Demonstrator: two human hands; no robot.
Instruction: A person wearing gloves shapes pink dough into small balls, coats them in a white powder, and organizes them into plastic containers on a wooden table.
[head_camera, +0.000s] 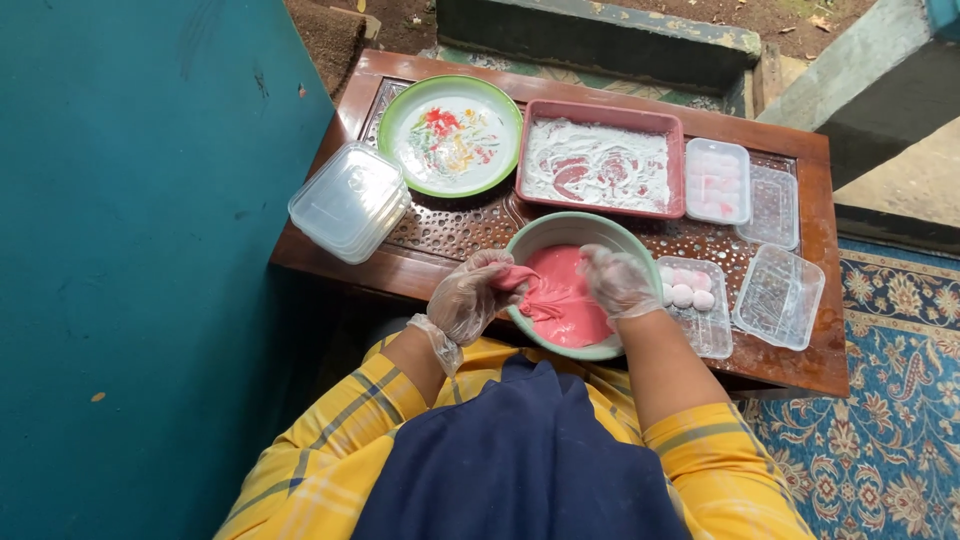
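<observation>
I see both hands down in the green bowl (520, 245) at the near edge of the counter (800, 370), each in a clear disposable glove. The left hand (468, 298) is closed on a flap of pink dough (558, 295), pinching it between thumb and fingers and drawing it up toward the bowl's left rim. The right hand (618, 282) is curled over the opposite side of the same mass, fingers pressed into it; I judge it anchors the dough so the pull stretches it rather than lifting the whole lump. The gloves, I take it, keep the sticky stuff off the skin.

The dough sits low in the bowl, smooth, glossy and evenly pink, thinning into folds where it is stretched, so it looks soft and elastic.

Just right of the bowl lies an open clear tray (700, 310) with a few pale round balls (684, 292) in it, within easy reach of the right hand. Behind the bowl stands a pink rectangular tray (600, 115) spread with white powder, swirled so that pink shows through, likely for dusting. Left of that is a green-rimmed floral plate (450, 135), also powdery. A stack of clear lidded containers (350, 200) overhangs the counter's left edge, and more clear trays (778, 295) sit at the right, one filled and closed
</observation>
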